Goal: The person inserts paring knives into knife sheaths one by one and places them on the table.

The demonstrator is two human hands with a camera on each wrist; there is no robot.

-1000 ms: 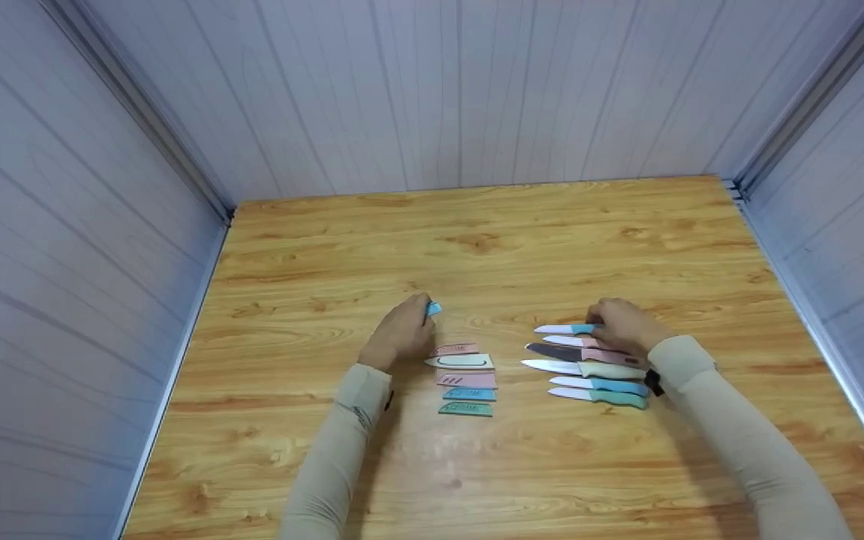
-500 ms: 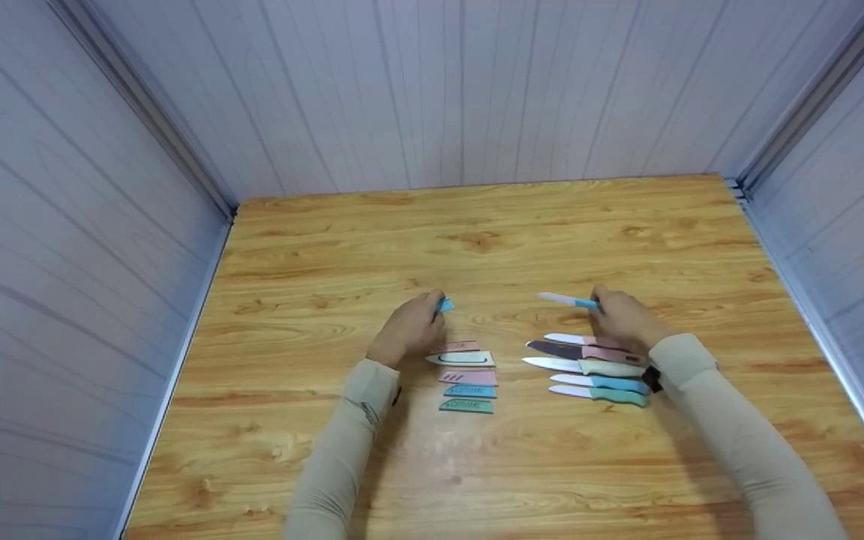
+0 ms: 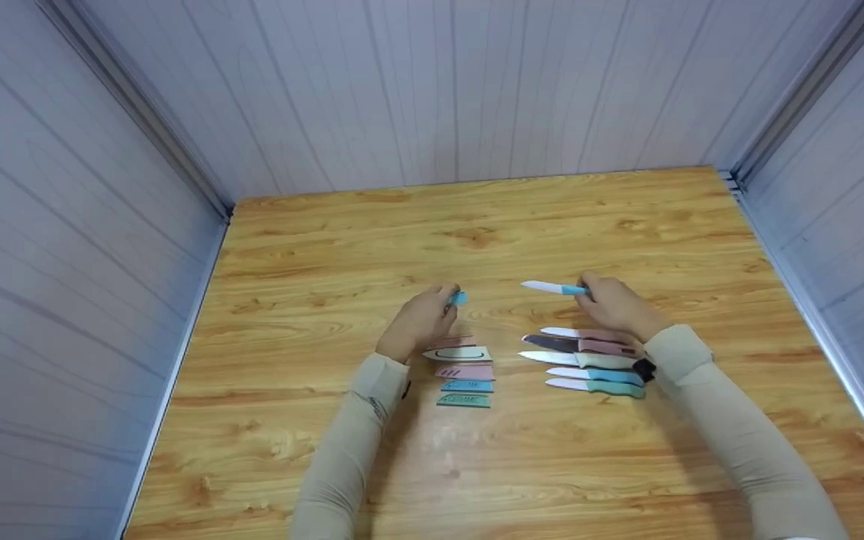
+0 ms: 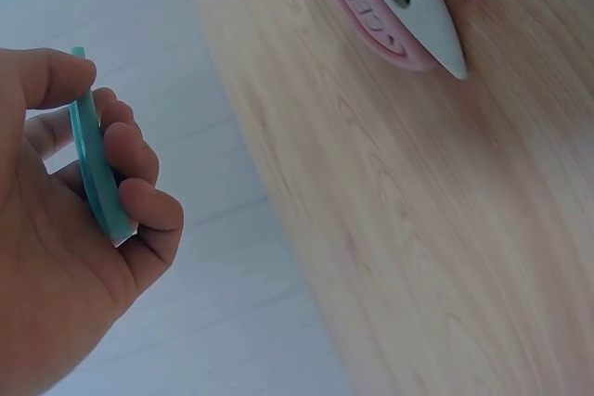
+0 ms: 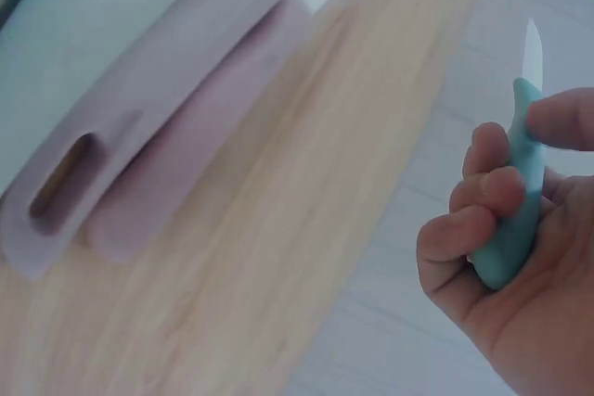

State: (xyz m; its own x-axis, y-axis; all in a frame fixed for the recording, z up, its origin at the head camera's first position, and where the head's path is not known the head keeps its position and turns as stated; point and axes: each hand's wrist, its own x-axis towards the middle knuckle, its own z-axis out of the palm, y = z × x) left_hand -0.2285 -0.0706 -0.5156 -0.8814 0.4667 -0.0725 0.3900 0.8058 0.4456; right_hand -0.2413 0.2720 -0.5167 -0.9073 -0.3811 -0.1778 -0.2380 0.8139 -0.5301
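My left hand (image 3: 421, 321) holds a blue knife sheath (image 4: 100, 169) between thumb and curled fingers, above the table. A knife with a blue handle (image 5: 520, 197) is gripped in my right hand (image 3: 616, 304); its white blade (image 3: 543, 286) points left toward the sheath, with a gap between them. Below my left hand lies a column of sheaths: a pink one partly hidden, a white one (image 3: 459, 354), another pink one (image 3: 465, 373), a blue one (image 3: 468, 386) and a green one (image 3: 464, 401).
Several knives lie in a column under my right forearm, blades to the left: a pink-handled one with a dark blade (image 3: 552, 343), a cream-handled one (image 3: 552, 358), and a green-handled one (image 3: 616, 389) nearest me. Pale panel walls (image 3: 447, 90) enclose the wooden table (image 3: 327, 255).
My right hand has lifted the blue-handled knife off the top of the row and brought it up and left. My left hand has moved slightly right and up with the blue sheath.
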